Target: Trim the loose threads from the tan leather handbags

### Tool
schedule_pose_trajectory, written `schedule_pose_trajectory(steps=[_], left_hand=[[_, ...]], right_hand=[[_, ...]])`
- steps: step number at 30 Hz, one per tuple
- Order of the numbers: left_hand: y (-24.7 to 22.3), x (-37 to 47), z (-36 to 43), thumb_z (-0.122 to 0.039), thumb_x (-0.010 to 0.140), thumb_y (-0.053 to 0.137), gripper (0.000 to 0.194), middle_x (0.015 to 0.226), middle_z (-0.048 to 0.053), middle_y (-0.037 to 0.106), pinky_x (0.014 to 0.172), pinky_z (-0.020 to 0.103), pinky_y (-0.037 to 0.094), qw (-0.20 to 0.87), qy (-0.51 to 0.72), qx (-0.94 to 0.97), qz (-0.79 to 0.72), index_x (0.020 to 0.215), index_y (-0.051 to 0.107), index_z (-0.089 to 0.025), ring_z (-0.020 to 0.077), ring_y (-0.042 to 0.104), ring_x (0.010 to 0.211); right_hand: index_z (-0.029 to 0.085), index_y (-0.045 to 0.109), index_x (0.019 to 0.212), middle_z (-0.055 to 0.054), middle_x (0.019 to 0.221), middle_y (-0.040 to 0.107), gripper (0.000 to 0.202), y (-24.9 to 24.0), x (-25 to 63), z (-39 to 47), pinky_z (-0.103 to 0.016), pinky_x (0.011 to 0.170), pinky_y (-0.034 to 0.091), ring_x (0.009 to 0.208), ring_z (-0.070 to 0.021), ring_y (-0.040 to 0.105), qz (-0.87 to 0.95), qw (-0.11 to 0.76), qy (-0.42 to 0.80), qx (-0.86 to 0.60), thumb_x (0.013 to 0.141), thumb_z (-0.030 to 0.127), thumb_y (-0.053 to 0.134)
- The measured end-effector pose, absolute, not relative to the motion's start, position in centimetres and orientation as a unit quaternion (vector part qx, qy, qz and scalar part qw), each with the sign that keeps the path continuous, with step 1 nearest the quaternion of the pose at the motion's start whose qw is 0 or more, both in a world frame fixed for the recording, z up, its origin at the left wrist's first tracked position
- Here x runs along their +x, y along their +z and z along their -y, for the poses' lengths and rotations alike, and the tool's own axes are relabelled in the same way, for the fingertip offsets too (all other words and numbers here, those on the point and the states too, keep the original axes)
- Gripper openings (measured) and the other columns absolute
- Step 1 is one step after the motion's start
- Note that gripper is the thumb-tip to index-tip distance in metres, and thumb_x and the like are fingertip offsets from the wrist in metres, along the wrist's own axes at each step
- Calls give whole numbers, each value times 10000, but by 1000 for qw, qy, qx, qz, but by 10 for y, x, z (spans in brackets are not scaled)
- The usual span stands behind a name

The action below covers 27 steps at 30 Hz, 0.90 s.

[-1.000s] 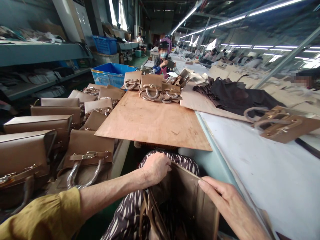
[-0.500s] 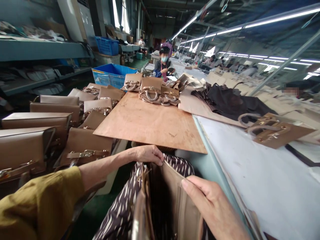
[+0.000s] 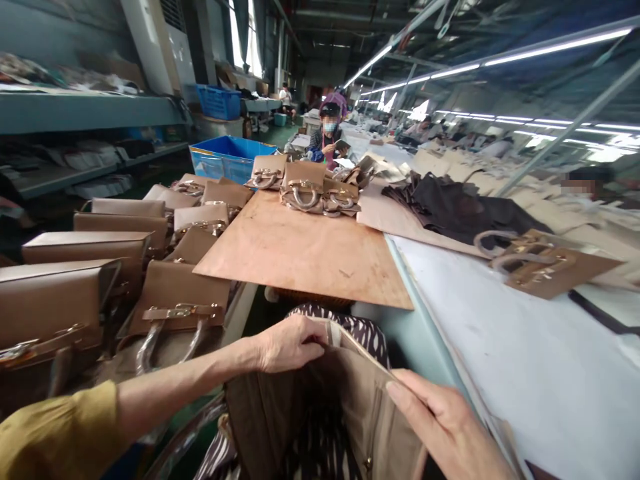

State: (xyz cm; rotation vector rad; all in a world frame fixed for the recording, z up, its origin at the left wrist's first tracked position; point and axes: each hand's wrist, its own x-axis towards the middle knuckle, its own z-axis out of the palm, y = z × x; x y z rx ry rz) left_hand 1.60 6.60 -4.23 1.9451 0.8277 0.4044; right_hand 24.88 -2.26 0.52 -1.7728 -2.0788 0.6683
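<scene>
A taupe handbag (image 3: pixel 367 393) rests on my lap, its mouth spread and its lining showing. Inside, a zip with a small metal pull runs down the right wall. My left hand (image 3: pixel 290 343) grips the far part of the bag's rim, fingers curled over the edge. On the right side of the rim, my right hand (image 3: pixel 435 407) pinches the edge, thumb inside and fingers outside. Patterned dark-and-white cloth (image 3: pixel 373 333) over my legs shows behind the bag and beneath it. The bag's lower part runs out of the picture.
Several brown handbags (image 3: pixel 183 300) stand in rows at my left. A wooden board (image 3: pixel 310 247) lies ahead, with more bags (image 3: pixel 303 187) at its far end. To the right a white tabletop (image 3: pixel 465 313) holds another handbag (image 3: pixel 550 263) and dark material (image 3: pixel 460 207). Behind are a blue bin (image 3: pixel 230 157) and a masked person (image 3: pixel 327 137).
The bag's mouth has been spread wider, showing more lining and the zip. My left hand has shifted slightly left and down along the rim; my right hand has moved slightly right and down.
</scene>
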Motion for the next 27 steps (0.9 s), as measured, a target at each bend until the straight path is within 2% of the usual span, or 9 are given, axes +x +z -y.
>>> schedule_pose_trajectory(steps=[3, 6, 11, 14, 16, 20, 23, 27], left_hand=[[-32, 30, -54, -58, 663, 432, 233, 784, -26, 576, 701, 210, 386, 432, 181, 812, -347, 815, 565, -174, 120, 501, 740], [-27, 44, -51, -56, 649, 449, 329, 886, -19, 593, 780, 236, 389, 447, 202, 799, -349, 918, 575, -198, 141, 515, 842], [-38, 65, -49, -156, 708, 561, 173, 823, -7, 613, 745, 236, 410, 578, 204, 709, -349, 860, 642, -170, 149, 544, 814], [-48, 72, -48, -211, 748, 573, 113, 796, 4, 610, 747, 235, 403, 623, 246, 654, -352, 785, 659, -148, 145, 538, 805], [-51, 73, -47, -205, 747, 577, 97, 781, 5, 585, 738, 229, 390, 640, 268, 634, -340, 721, 637, -133, 132, 518, 788], [-52, 71, -52, -235, 775, 529, 152, 618, -28, 454, 578, 217, 325, 705, 212, 599, -314, 664, 536, -130, 89, 405, 600], [-53, 69, -56, -240, 770, 507, 145, 596, -34, 422, 551, 215, 304, 733, 181, 586, -294, 670, 494, -136, 86, 379, 573], [-54, 70, -60, -233, 747, 512, 131, 590, -35, 411, 545, 211, 299, 730, 171, 589, -301, 665, 491, -132, 86, 362, 570]], right_hand=[[172, 608, 674, 51, 539, 528, 406, 7, 263, 22, -167, 450, 368, 511, -107, 478, 687, 173, 314, -632, 860, 470, 405], [157, 605, 679, 52, 552, 499, 420, 4, 262, 19, -179, 468, 357, 521, -103, 440, 663, 197, 351, -631, 849, 489, 413], [155, 627, 702, 43, 593, 521, 382, -2, 260, 15, -192, 508, 379, 556, -115, 448, 652, 202, 379, -624, 825, 476, 460], [156, 650, 740, 34, 601, 538, 391, -6, 264, 12, -209, 552, 413, 594, -139, 481, 644, 210, 404, -614, 803, 504, 484], [155, 667, 782, 27, 595, 543, 403, -8, 267, 9, -224, 586, 432, 623, -157, 502, 641, 206, 429, -603, 786, 527, 511], [151, 689, 890, 12, 607, 569, 453, -9, 269, 5, -235, 595, 444, 642, -174, 519, 629, 211, 468, -584, 746, 562, 565], [144, 691, 871, 7, 656, 593, 468, -8, 268, 5, -227, 591, 441, 645, -167, 517, 628, 213, 474, -579, 733, 577, 579], [148, 681, 820, 10, 675, 592, 434, -4, 266, 7, -212, 573, 433, 654, -160, 515, 639, 196, 454, -589, 784, 553, 530]])
